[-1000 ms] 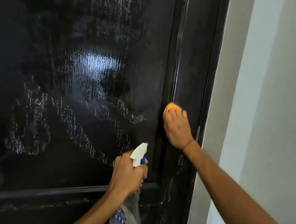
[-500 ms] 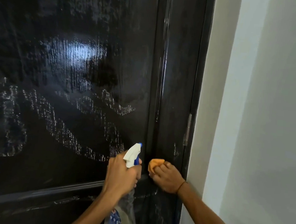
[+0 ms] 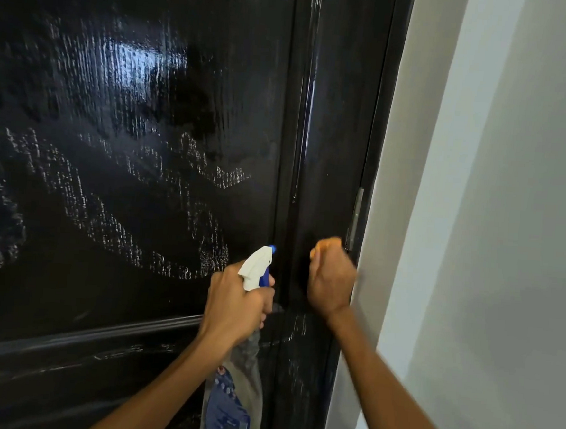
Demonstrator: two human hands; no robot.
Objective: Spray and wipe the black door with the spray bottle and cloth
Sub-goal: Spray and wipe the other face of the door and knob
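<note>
The right hand (image 3: 332, 281) is clenched around an orange cloth (image 3: 327, 245) and presses it on the right stile of the black door (image 3: 137, 177), just beside the metal hinge (image 3: 356, 216); the knuckles may catch on that hinge if the wiping goes further right. To its left, the left hand (image 3: 235, 306) grips the neck of the spray bottle (image 3: 234, 392), nozzle toward the door, so a squeeze may wet the cloth hand. Most of the cloth is hidden inside the fist, and the bottle's bottom is cut off.
</note>
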